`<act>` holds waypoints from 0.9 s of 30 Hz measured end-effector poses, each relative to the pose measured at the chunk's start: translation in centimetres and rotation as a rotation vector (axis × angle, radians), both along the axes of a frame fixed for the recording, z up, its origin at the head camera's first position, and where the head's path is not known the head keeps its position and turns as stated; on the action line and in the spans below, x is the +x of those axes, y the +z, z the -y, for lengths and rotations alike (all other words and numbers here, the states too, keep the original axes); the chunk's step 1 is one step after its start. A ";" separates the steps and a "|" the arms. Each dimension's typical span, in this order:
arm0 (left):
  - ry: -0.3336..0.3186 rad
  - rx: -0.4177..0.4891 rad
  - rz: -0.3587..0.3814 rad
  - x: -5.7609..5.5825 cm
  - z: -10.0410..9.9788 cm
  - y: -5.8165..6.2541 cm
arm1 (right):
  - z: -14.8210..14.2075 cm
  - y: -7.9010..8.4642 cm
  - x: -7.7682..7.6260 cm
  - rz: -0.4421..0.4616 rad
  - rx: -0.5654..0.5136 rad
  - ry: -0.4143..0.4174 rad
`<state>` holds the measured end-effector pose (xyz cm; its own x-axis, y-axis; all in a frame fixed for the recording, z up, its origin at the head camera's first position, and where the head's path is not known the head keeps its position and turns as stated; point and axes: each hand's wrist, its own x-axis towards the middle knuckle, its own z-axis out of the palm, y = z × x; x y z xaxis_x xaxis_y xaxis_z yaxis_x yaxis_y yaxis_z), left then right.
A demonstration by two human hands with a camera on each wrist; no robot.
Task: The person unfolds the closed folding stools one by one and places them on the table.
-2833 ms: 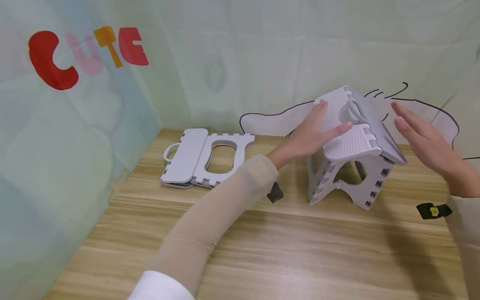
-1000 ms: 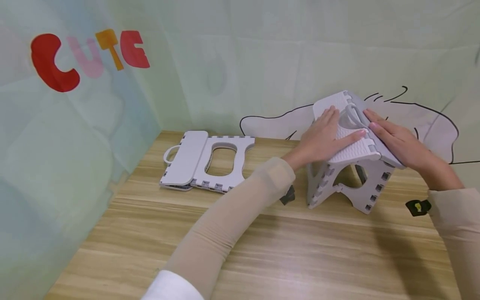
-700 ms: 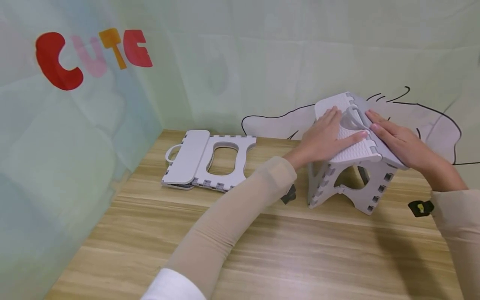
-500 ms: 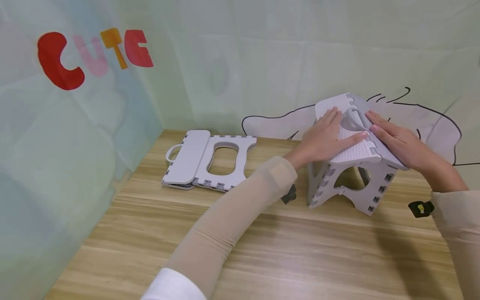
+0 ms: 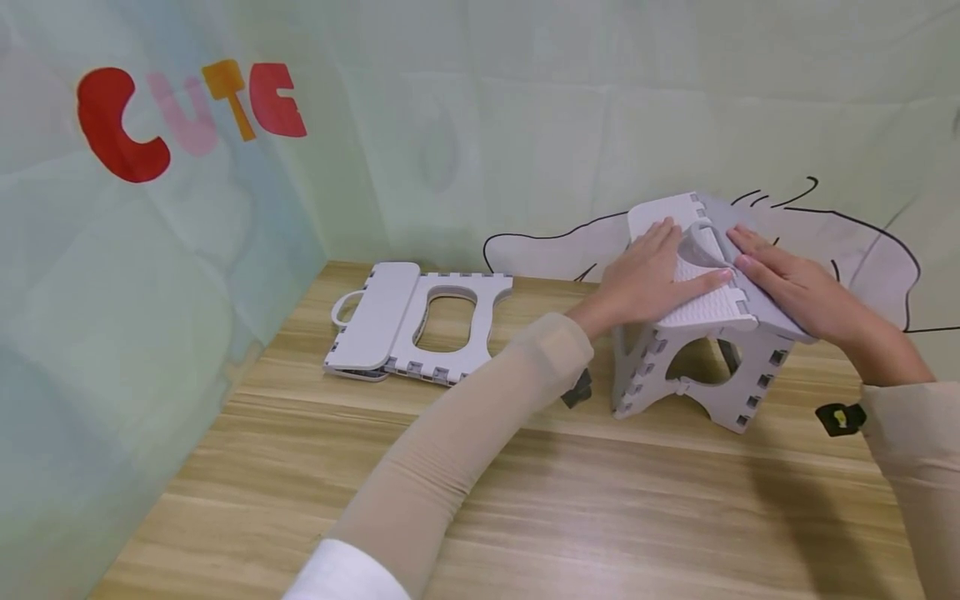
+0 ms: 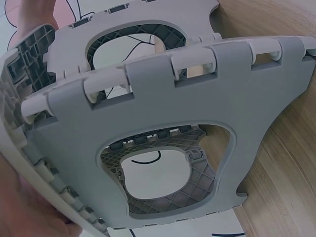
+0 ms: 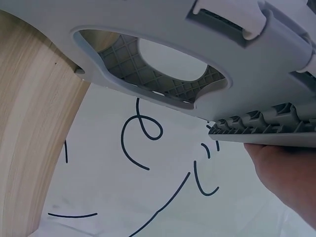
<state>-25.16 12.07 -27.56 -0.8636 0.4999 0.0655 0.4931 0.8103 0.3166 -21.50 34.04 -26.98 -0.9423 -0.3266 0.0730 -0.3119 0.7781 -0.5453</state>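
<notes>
Folding step stool (image 5: 708, 308), right of the frame
Left hand (image 5: 645, 275) and right hand (image 5: 798, 283) lie flat against it, outstretched; collapsed stool (image 5: 384, 317) left of centre.

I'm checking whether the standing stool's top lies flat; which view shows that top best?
The head view: both halves of the top show from above, forming a peak, the left hand and right hand on them. The left wrist view shows it only edge-on and from below; the right wrist view, only part, from below.
</notes>
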 end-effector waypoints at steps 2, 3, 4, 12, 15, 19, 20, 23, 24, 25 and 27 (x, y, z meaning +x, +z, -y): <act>-0.002 -0.005 0.000 0.0 0.0 0.0 | 0.0 0.0 0.0 -0.004 0.001 0.004; -0.004 -0.008 -0.001 0.0 0.1 0.0 | 0.0 0.0 0.0 -0.006 0.001 0.006; -0.004 -0.013 -0.001 0.0 0.1 0.0 | 0.0 0.0 0.0 -0.008 0.002 0.008; -0.014 -0.045 -0.002 -0.1 0.1 0.1 | 0.1 -0.1 0.0 -0.027 0.014 0.022; -0.014 -0.057 -0.004 -0.2 0.1 0.1 | 0.2 0.0 0.0 -0.031 0.023 0.023; -0.016 -0.073 -0.015 -0.2 0.1 0.1 | 0.3 0.0 0.0 -0.035 0.042 0.022; -0.017 -0.078 -0.019 -0.2 0.1 0.1 | 0.3 0.0 0.0 -0.035 0.046 0.022; -0.018 -0.092 -0.026 -0.3 0.1 0.2 | 0.3 0.1 0.0 -0.032 0.057 0.024; -0.019 -0.096 -0.027 -0.3 0.1 0.2 | 0.3 0.1 0.0 -0.031 0.060 0.023; -0.019 -0.100 -0.028 -0.2 0.1 0.2 | 0.3 0.1 0.0 -0.031 0.063 0.024; -0.021 -0.110 -0.030 -0.2 0.0 0.2 | 0.3 0.1 0.0 -0.035 0.071 0.028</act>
<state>-25.37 12.03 -27.33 -0.8515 0.5233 0.0345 0.5180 0.8289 0.2113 -21.46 33.76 -26.89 -0.9302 -0.3581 0.0810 -0.3516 0.8053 -0.4773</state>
